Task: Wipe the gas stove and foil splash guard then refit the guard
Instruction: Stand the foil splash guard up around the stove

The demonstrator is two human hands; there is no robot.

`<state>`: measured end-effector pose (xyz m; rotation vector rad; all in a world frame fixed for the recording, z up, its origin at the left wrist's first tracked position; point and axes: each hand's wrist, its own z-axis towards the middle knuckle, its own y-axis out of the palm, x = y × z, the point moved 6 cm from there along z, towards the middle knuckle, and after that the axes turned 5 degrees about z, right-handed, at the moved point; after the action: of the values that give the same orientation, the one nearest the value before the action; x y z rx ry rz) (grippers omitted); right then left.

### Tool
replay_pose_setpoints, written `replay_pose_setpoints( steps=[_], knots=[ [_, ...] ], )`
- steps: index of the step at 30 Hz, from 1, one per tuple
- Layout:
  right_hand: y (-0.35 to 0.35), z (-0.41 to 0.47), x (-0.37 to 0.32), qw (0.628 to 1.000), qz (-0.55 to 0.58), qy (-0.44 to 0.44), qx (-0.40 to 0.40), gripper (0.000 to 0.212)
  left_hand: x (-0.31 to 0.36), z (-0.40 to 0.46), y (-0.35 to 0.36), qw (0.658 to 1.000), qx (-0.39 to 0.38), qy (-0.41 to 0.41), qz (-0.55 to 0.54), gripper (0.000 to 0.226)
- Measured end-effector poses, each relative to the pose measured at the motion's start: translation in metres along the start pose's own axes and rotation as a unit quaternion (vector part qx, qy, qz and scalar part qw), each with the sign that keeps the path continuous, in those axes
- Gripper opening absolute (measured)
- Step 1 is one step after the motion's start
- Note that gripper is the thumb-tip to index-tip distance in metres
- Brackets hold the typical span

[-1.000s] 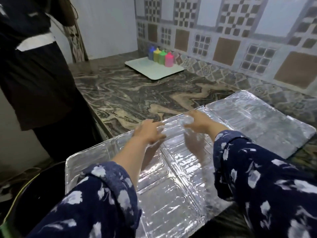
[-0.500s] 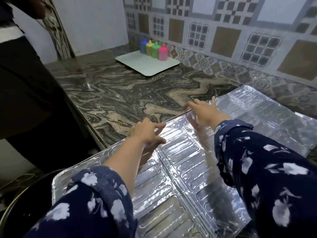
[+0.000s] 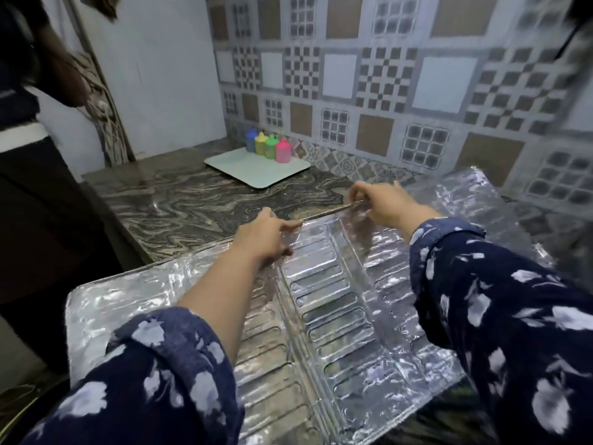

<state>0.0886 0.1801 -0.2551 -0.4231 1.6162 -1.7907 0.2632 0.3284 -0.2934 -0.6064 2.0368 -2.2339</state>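
The silver foil splash guard lies spread across the marble counter, its ribbed panels facing up and its near part hanging over the counter's front. My left hand pinches the guard's far edge near the middle fold. My right hand pinches the same edge further right and holds it slightly raised off the counter. The gas stove is not in view.
A white tray with several coloured bottles stands at the back by the patterned tile wall. A person in dark clothes stands at the left beside the counter. A dark round container sits low at the left.
Both hands have gone from resting flat on the foil to gripping its far edge and lifting it. My view has tilted upward toward the wall.
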Motion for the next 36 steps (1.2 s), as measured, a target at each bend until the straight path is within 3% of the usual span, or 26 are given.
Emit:
replay_pose_setpoints(
  steps=[11,15,19,22,25,29,32,36],
  knots=[
    [-0.089,-0.034,0.008,0.997,0.041,0.038,0.054,0.036,0.031,-0.002,-0.074,0.991,0.096,0.057,0.074,0.060],
    [-0.114,-0.041,0.015,0.991,0.054,0.044,0.116,0.043,0.035,-0.008,-0.095,0.985,0.107,0.103,0.088,0.063],
    [-0.139,-0.048,0.018,0.982,0.002,0.054,0.183,0.040,0.034,-0.010,-0.117,0.985,0.130,0.108,0.046,0.048],
    [-0.150,-0.048,0.020,0.977,-0.022,0.064,0.202,0.036,0.031,-0.008,-0.128,0.985,0.128,0.111,0.040,0.019],
    [-0.151,-0.047,0.029,0.979,0.024,0.061,0.194,0.036,0.022,0.001,-0.131,0.990,0.102,0.099,-0.020,0.022],
    [-0.154,-0.047,0.040,0.982,0.053,0.051,0.176,0.037,0.024,0.014,-0.142,0.983,0.124,0.099,-0.096,0.030],
    [-0.155,-0.047,0.056,0.989,0.009,0.070,0.133,0.043,0.027,0.028,-0.149,0.983,0.128,0.094,-0.089,0.047],
    [-0.154,-0.052,0.084,0.984,-0.054,0.124,0.113,0.048,0.041,0.043,-0.155,0.985,0.151,0.085,-0.008,0.043]
  ],
)
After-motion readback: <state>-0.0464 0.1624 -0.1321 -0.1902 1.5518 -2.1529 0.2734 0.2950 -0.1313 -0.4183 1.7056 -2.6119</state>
